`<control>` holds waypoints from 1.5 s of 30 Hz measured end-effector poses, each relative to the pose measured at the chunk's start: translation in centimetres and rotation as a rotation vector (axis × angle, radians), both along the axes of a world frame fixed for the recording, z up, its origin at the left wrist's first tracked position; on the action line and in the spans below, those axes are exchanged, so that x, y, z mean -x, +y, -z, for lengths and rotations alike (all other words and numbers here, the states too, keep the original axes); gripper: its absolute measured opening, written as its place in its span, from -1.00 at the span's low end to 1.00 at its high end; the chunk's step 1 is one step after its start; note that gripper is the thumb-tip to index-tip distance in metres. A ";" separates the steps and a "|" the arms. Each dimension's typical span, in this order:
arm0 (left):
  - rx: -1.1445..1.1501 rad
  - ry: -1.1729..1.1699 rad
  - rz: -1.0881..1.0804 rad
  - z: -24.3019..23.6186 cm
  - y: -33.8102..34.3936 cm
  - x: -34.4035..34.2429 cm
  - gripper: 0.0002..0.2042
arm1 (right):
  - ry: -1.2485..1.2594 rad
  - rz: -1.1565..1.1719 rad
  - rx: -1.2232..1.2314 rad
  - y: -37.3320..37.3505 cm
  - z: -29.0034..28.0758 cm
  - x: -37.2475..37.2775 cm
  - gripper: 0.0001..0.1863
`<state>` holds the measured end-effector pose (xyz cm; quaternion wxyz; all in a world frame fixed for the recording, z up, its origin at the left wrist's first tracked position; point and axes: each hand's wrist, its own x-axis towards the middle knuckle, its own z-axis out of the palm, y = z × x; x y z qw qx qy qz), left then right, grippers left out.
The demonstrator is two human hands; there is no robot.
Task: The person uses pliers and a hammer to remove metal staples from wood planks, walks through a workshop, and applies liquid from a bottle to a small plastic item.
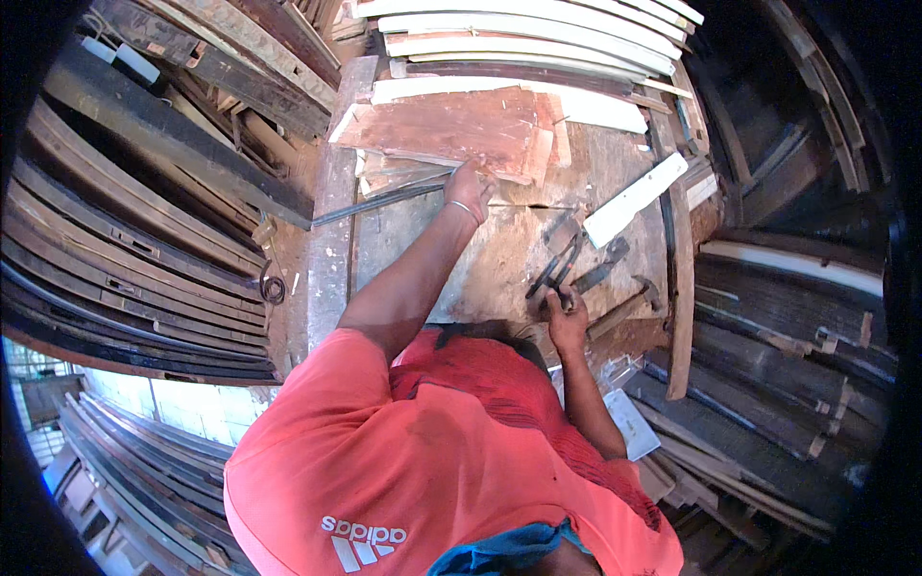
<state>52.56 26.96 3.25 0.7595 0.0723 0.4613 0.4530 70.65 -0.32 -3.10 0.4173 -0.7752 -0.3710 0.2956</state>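
Observation:
My left hand (466,192) is closed at the lower edge of stacked thin reddish wooden boards (442,130), beside a long dark strip (384,202); exactly what its fingers grip is unclear. My right hand (565,317) is closed on a dark metal tool (555,269), possibly pincers, low on the right of the scuffed wooden bench (509,240). Near it lie another dark tool (600,274), a hammer (642,293) and a white-faced wooden piece (634,202).
Long pale planks (528,38) lie across the bench's far end. Stacked dark timber frames fill the left side (125,269) and the right side (788,346). A coiled dark cord (272,283) hangs by the bench's left edge.

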 end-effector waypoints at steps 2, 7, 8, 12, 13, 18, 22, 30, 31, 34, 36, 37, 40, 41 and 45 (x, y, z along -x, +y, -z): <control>-0.038 0.084 0.014 0.7 0.0 0.7 -0.46 | -0.093 0.032 0.018 -1.4 1.1 0.3 -0.57; -0.155 -0.085 -0.057 0.3 2.1 2.6 -0.67 | -0.323 0.041 0.190 -4.2 2.2 0.6 -0.47; -0.120 -0.071 -0.063 1.6 3.0 3.3 -0.74 | -0.321 0.058 0.206 -4.4 1.1 1.2 -0.47; -0.179 0.058 -0.057 0.5 1.9 7.1 -0.81 | -0.158 0.152 0.242 -5.2 -0.8 2.5 -0.49; -0.195 0.040 -0.038 -1.2 0.2 8.4 -0.77 | -0.161 0.178 0.256 -5.4 -0.9 2.3 -0.50; -0.347 -0.091 0.048 -6.0 -8.4 17.5 -0.60 | -0.353 0.234 0.078 -6.2 3.8 -4.0 -0.49; -0.352 0.173 0.155 -6.9 -14.3 24.9 -0.59 | -0.340 0.390 0.148 -5.8 5.4 -10.5 -0.54; -0.310 0.905 0.034 -3.0 -26.1 29.7 -0.87 | -0.102 0.487 -0.209 -5.3 14.8 -16.6 -0.58; -0.355 0.927 0.019 -1.9 -27.5 29.8 -0.84 | -0.004 0.464 -0.240 -5.7 15.6 -17.1 -0.59; -0.117 1.001 0.076 -0.9 -30.7 28.8 -0.67 | 0.782 0.488 -0.109 -6.2 14.9 -18.7 -0.73; -0.006 1.059 0.091 -0.1 -32.4 29.0 -0.60 | 0.641 0.531 0.011 -5.3 8.3 -15.7 -0.75; -0.052 1.010 0.124 0.2 -32.6 29.0 -0.55 | 0.489 0.595 0.122 -5.3 5.5 -14.0 -0.77; -0.092 0.883 0.169 0.6 -32.1 28.6 -0.48 | 0.486 0.421 -0.063 -4.7 5.0 -13.1 -0.65; -0.088 0.822 0.160 0.4 -31.7 28.5 -0.45 | 0.470 0.337 -0.172 -3.8 5.7 -12.9 -0.59; -0.082 0.789 0.194 0.0 -30.1 29.1 -0.41 | 0.268 0.205 -0.377 5.5 5.7 -8.2 -0.32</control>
